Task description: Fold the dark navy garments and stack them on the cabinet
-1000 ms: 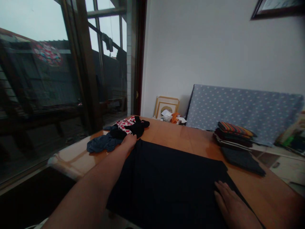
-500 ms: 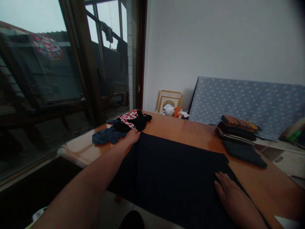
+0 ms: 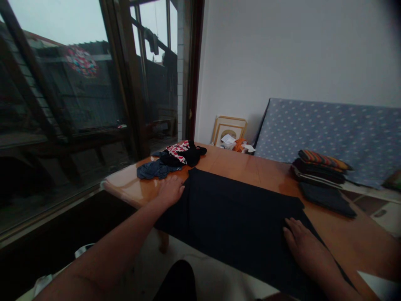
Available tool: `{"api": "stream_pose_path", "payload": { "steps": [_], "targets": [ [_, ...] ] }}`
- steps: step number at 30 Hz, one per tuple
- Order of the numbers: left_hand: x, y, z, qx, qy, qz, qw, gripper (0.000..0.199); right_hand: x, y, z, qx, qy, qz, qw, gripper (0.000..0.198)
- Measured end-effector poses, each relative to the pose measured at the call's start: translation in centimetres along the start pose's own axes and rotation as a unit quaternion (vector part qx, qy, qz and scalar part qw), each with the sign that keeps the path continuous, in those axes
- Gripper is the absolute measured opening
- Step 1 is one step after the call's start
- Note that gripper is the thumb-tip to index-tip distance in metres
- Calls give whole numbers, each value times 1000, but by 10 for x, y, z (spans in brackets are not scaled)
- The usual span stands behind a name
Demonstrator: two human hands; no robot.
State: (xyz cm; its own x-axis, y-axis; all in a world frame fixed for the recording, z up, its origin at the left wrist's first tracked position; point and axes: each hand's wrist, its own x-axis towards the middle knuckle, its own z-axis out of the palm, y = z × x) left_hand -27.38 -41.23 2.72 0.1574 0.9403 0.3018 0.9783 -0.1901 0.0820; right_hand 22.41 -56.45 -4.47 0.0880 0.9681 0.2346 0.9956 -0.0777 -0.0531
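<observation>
A dark navy garment (image 3: 238, 221) lies spread across the near side of the wooden table (image 3: 241, 165), its lower part hanging over the front edge. At its left edge is my left hand (image 3: 171, 190), lowered with fingers stretched out and not gripping. My right hand (image 3: 302, 240) rests flat on the right part of the cloth, fingers extended. Just beyond my left hand is a loose heap of clothes: a blue-grey crumpled piece (image 3: 156, 169) and black and red-white patterned pieces (image 3: 180, 152).
To the right sit a folded stack (image 3: 319, 169) topped with striped cloth and a dark folded piece (image 3: 327, 198). A blue star-patterned cover (image 3: 313, 129) leans at the wall beside picture frames (image 3: 230, 127). Glass doors (image 3: 78, 92) stand at left; a white sheet (image 3: 377, 284) lies near right.
My left hand has let go of the garment's far left corner and drawn back along its left edge, fingers opening. My right hand stays on the cloth. The view has shifted slightly left.
</observation>
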Motion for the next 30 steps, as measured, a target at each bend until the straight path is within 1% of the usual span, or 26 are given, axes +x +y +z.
{"api": "stream_pose_path", "payload": {
  "steps": [4,8,13,16,18,20,23,26,28,30],
  "targets": [
    [-3,-2,-9,42,10,6,999,24,1,-1,0,-2,2,-2,1000,66],
    [-8,0,-17,55,8,8,998,26,2,-3,-2,-5,10,-4,1000,64],
    [-33,12,-18,17,23,46,999,27,2,-8,-8,9,17,-3,1000,61],
    [-49,14,-16,-11,19,55,998,28,1,-12,-12,29,18,8,999,59],
    [-54,13,-17,-20,17,53,998,29,1,-15,-16,47,19,17,999,58],
    [-56,11,-18,-17,17,50,998,29,1,-15,-22,77,15,25,997,56],
    [-55,11,-22,-11,19,55,998,29,1,-10,-38,157,18,46,986,53],
    [-59,15,-27,-39,44,67,996,31,-4,-1,-58,226,62,86,968,51],
    [-64,22,-28,-73,61,86,992,34,-14,1,-69,236,95,113,960,51],
    [-72,31,-27,-111,72,113,985,37,-29,-5,-75,221,100,121,963,51]
  ]
}}
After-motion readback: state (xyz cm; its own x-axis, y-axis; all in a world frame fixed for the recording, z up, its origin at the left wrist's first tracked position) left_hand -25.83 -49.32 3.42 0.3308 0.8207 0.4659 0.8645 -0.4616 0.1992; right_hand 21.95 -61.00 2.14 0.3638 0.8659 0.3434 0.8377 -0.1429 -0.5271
